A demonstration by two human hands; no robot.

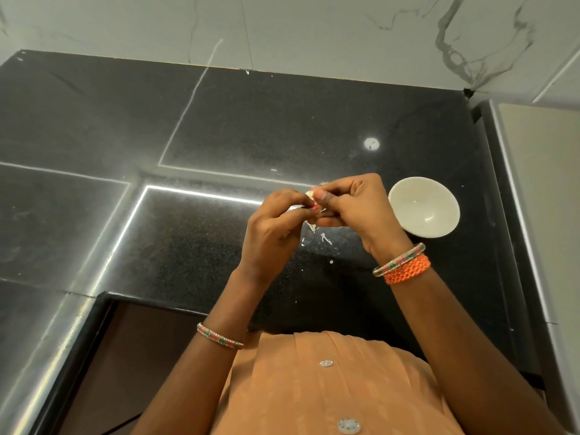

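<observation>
Only a pale sliver (310,195) shows between left hand (272,234) and right hand (356,208).

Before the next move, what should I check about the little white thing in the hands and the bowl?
1. Grip: left hand and right hand both pinch the small pale piece: ok.
2. Piece fully peeled: cannot tell, the fingers hide most of it.
3. White bowl upright, beside the right hand: ok.
4. Room in the bowl, which looks empty: ok.
5. Peel scraps lie scattered on the black counter under the hands: not ok.
</observation>
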